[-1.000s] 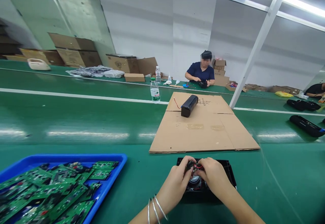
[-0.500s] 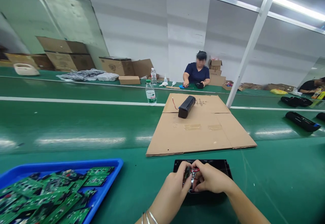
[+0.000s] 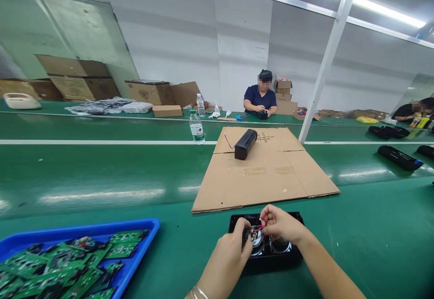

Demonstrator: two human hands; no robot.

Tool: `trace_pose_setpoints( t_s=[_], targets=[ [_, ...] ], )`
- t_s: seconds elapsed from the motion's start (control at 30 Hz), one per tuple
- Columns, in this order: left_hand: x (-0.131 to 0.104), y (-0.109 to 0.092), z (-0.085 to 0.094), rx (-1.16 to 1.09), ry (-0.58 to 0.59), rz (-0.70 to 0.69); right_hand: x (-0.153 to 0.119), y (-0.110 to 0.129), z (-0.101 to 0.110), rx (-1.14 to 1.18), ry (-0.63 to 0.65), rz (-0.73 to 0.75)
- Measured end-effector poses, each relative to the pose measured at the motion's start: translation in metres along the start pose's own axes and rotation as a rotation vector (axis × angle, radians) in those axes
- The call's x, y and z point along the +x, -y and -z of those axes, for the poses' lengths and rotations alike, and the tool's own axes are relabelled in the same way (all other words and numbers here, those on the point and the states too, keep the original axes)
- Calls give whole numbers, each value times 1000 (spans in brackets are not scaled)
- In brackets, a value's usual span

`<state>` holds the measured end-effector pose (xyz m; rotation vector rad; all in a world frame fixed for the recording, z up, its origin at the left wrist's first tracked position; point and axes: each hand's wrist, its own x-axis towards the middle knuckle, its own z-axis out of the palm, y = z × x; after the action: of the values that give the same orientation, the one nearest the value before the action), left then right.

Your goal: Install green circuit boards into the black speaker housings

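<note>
In front of me a black speaker housing (image 3: 294, 258) lies on the green bench, with two round speaker drivers (image 3: 280, 246) inside it. My left hand (image 3: 232, 250) is closed over the left driver, thumb and forefinger pinching a small dark part whose kind is mostly hidden. Between the fingertips of my right hand (image 3: 280, 225) are thin red wires (image 3: 259, 228), held just above the same driver. The wires run toward the fingers of my left hand.
To the left sits a blue tray (image 3: 154, 229) heaped with green circuit boards (image 3: 73, 263). Ahead, a cardboard sheet (image 3: 264, 183) carries a black speaker body (image 3: 246, 144). A water bottle (image 3: 197, 128) stands beyond. A co-worker (image 3: 260, 97) handles a black part opposite.
My right hand has drawn up and away from my left, pulling the red wires into view. The drivers beneath are now uncovered. The co-worker's hands have come together.
</note>
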<state>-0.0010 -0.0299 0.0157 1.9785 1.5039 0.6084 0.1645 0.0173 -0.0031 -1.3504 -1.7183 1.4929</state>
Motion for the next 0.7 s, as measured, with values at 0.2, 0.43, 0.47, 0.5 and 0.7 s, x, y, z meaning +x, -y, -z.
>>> trace_pose_setpoints(
  t_s=[0.2, 0.43, 0.47, 0.5, 0.7],
  targets=[
    [4, 4, -2, -15, -38, 47, -1, 0, 7, -40, -174, 45],
    [10, 13, -10, -349, -101, 115, -15, 13, 7, -241, -192, 134],
    [11, 15, -11, -413, -93, 119, -15, 12, 8, -252, -166, 137],
    [12, 16, -11, -472, -79, 124, -14, 11, 9, -261, -140, 141],
    [15, 17, -11, -658, -2, 199, -10, 10, 9, -415, -140, 199]
  ],
)
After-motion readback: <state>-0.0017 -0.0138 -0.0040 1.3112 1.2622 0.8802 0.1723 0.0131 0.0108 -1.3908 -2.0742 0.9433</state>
